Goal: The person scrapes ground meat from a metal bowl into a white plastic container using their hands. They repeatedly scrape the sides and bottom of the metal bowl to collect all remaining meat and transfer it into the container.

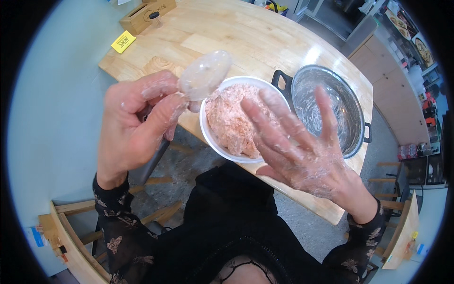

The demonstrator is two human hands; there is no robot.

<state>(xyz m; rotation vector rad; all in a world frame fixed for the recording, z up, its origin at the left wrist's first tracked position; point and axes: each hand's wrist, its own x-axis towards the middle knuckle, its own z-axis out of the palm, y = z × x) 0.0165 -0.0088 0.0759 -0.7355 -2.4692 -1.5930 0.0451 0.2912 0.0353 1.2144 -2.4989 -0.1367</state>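
Note:
Between the thumb and fingers of my left hand [138, 120] is a translucent plastic scraper [205, 74], pinched at its lower edge and tilted up. A white bowl [207, 136] below it holds a heap of pale pink ground meat [234, 117]. Over the bowl's right side hovers my right hand [301, 149], fingers spread and slightly blurred, holding nothing. Meat residue smears both hands. To the right stands a metal pot [319, 103] with black handles, its inside streaked with the same residue. My right hand hides part of the bowl and the pot's near left side.
The wooden table [255, 32] carries a wooden tissue box [147, 12], a small black-capped jar [155, 19] and a yellow sign [123, 42] bearing writing and a printed code. A wall borders the left. Wooden chairs [78, 220] and a cabinet [390, 78] stand around.

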